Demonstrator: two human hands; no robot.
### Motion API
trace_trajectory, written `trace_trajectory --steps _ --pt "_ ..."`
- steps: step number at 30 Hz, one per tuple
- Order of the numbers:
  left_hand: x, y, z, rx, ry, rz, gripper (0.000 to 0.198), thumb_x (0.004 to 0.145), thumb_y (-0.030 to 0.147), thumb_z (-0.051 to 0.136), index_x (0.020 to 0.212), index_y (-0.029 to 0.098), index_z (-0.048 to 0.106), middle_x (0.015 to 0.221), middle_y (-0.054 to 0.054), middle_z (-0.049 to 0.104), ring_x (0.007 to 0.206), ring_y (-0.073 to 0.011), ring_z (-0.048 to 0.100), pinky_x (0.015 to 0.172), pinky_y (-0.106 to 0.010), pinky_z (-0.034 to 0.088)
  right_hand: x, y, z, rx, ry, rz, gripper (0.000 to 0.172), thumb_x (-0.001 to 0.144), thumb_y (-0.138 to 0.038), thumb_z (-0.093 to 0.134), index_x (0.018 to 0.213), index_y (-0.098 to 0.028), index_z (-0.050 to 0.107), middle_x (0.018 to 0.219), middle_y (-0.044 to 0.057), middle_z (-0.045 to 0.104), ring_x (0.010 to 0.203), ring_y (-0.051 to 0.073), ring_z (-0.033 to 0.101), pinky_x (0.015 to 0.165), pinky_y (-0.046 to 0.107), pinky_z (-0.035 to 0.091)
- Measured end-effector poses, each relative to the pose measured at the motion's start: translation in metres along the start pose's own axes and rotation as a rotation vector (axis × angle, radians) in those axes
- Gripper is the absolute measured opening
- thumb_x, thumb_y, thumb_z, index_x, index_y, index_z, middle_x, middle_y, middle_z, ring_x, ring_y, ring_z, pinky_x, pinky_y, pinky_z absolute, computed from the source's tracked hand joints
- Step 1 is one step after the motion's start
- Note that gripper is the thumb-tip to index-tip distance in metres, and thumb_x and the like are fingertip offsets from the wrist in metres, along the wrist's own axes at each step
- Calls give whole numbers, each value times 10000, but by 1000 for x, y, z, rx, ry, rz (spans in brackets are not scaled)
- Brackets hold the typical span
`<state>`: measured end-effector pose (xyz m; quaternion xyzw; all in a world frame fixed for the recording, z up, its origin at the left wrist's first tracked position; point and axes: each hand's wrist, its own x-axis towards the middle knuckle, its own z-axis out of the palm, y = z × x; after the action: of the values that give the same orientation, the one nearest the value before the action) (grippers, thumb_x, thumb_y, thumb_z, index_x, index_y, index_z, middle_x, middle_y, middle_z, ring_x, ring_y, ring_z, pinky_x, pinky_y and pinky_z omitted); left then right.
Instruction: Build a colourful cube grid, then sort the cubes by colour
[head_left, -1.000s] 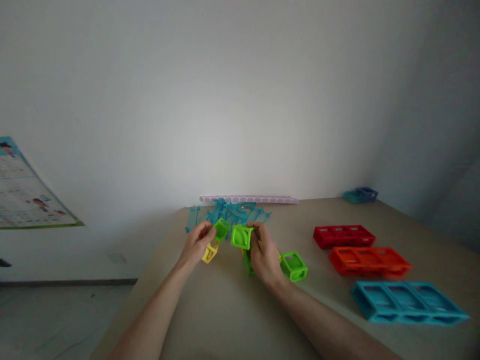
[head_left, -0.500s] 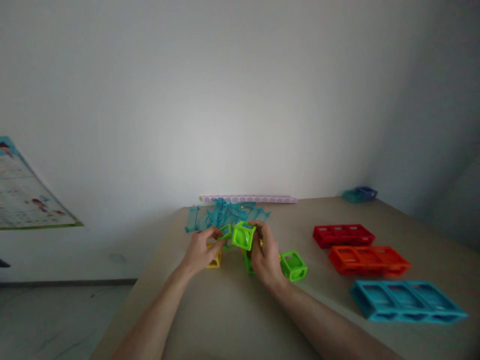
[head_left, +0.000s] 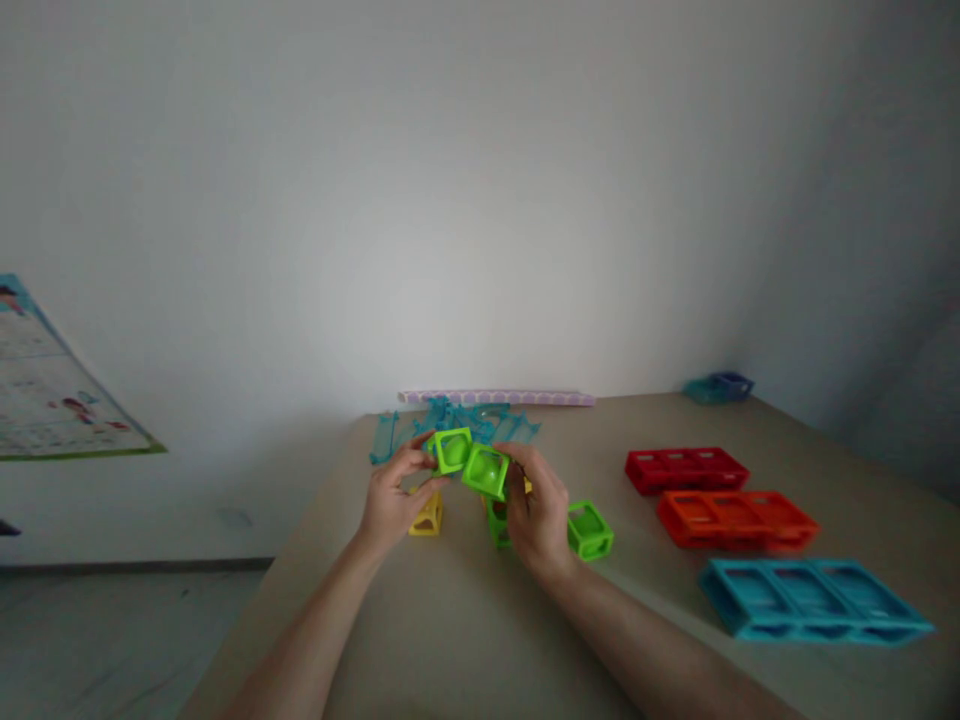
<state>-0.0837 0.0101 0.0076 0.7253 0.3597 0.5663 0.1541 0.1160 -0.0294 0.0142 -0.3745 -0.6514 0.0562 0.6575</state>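
My left hand (head_left: 394,497) pinches a small green hollow cube (head_left: 453,450) above the table. My right hand (head_left: 536,505) grips a second green cube (head_left: 486,471), and the two cubes touch side by side between my hands. Below my left hand a yellow cube (head_left: 426,516) rests on the table. Another green cube (head_left: 589,529) lies just right of my right hand, and a further green piece (head_left: 496,522) shows under my right palm, partly hidden.
The tan table (head_left: 465,640) ends at its left edge near my left forearm. A pile of translucent blue pieces (head_left: 457,424) and a long lilac strip (head_left: 498,398) lie at the back. Red (head_left: 686,470), orange (head_left: 736,520) and blue (head_left: 816,598) three-cell frames lie on the right.
My left hand lowered toward the yellow cube and then rose again with a green cube. That cube now sits against the green cube in my right hand. The yellow cube now lies on the table.
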Motion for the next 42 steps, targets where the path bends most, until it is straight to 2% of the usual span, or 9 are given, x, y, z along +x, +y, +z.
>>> trace_trajectory --steps 8,16,20,24,29,33,36,39,42 --pt "-1 0 -1 81 25 -33 120 769 278 707 840 192 662 877 -52 692 928 -205 668 792 -297 518 4 -1 0 87 -19 -50 298 947 -97 441 1110 -258 632 1017 47 628 968 150 602 834 272 470" --pt "2 12 -3 280 42 245 82 734 246 760 749 223 683 591 14 550 726 -174 509 717 -295 430 0 0 3 24 -37 44 260 953 -162 458 1128 -240 633 1000 62 662 948 174 619 826 300 491" --pt "2 19 -3 256 26 288 122 691 251 799 726 216 687 922 -63 614 917 -211 547 804 -343 438 1 1 4 21 -80 38 267 958 -190 469 1150 -246 645 1048 67 680 970 176 634 855 305 495" --pt "-1 21 1 -1 -78 130 162 737 253 756 725 192 606 1162 -104 623 1124 -254 556 934 -393 437 2 -3 1 33 -134 64 323 980 -237 425 1251 -231 601 1166 87 668 1074 196 623 929 340 484" --pt "-4 20 6 -320 10 -226 251 717 308 765 783 186 556 1055 -82 665 978 -211 642 816 -301 505 1 -8 -5 66 -254 50 404 975 -296 430 1362 -205 503 1300 101 605 1206 221 554 1014 381 441" --pt "-3 23 6 -503 -153 -379 487 722 342 757 1157 227 571 1034 -70 697 857 -197 674 708 -280 533 0 -5 -3 64 -268 44 394 955 -311 487 1333 -203 527 1256 97 633 1149 211 591 974 345 468" --pt "-3 26 7 -543 -214 -402 458 719 352 753 1138 208 640 1040 -81 710 886 -211 676 755 -293 536 3 -5 -5 26 -260 51 357 973 -299 446 1305 -205 538 1225 90 647 1120 200 602 950 330 473" --pt "-3 26 9 -605 -88 -483 461 689 382 757 1106 206 667 997 -69 718 771 -188 678 647 -270 536 10 -10 -11 -123 -276 35 333 965 -233 396 1246 -179 566 1145 104 666 1069 214 603 929 353 464" --pt "0 20 8 -620 96 -593 476 697 429 720 1107 195 657 925 -48 720 660 -160 654 550 -248 509 18 -13 -16 -434 -393 75 226 851 -184 501 1007 -151 661 924 122 697 910 259 619 838 382 464"
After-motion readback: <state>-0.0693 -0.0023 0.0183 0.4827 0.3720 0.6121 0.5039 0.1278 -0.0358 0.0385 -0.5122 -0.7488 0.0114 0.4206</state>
